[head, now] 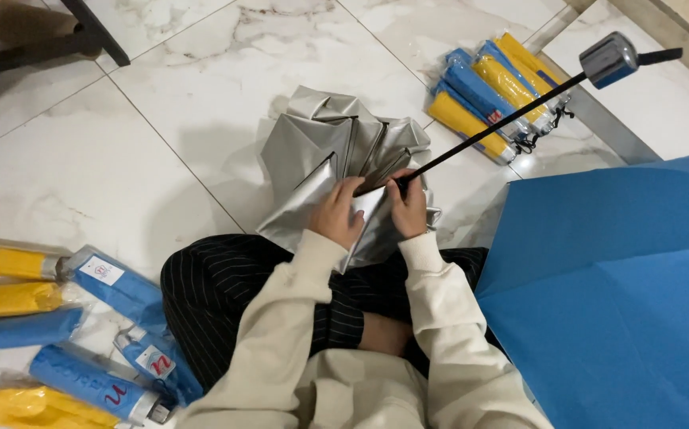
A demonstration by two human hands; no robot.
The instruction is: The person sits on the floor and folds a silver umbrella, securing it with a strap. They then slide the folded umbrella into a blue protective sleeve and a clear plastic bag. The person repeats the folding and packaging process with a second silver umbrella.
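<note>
A: Head view, person seated cross-legged on a marble floor [122, 151]. Where is the umbrella?

B: Silver umbrella [336, 151] lies collapsed on the floor just beyond the knees, canopy crumpled and folded, silver lining up. Its black shaft [487, 131] runs up and right to a grey-blue handle [608, 59], raised clear of the floor.

A: Hands?

B: Left hand [336, 213] rests on the canopy fabric, fingers curled down into the folds and pinching cloth; fingertips hidden under the hand. Right hand [409, 208] is closed round the base of the shaft where it meets the canopy, fingers pressed together around it. Both wear cream sleeves.

A: What can't be made out?

B: The ribs sit under the fabric, mostly unseen. The near edge of the canopy is covered by the hands and the striped trousers [225, 294].

A: Surroundings?

B: An open blue umbrella [614, 294] fills the lower right, cut off by the frame edge. A bundle of wrapped folded umbrellas [491, 95], blue and yellow, lies beyond the shaft, partly crossed by it. More wrapped ones [66, 334] lie at lower left, several cut off at the left and bottom edges. Dark furniture legs [82, 36] show at top left, cut off at the top edge.
</note>
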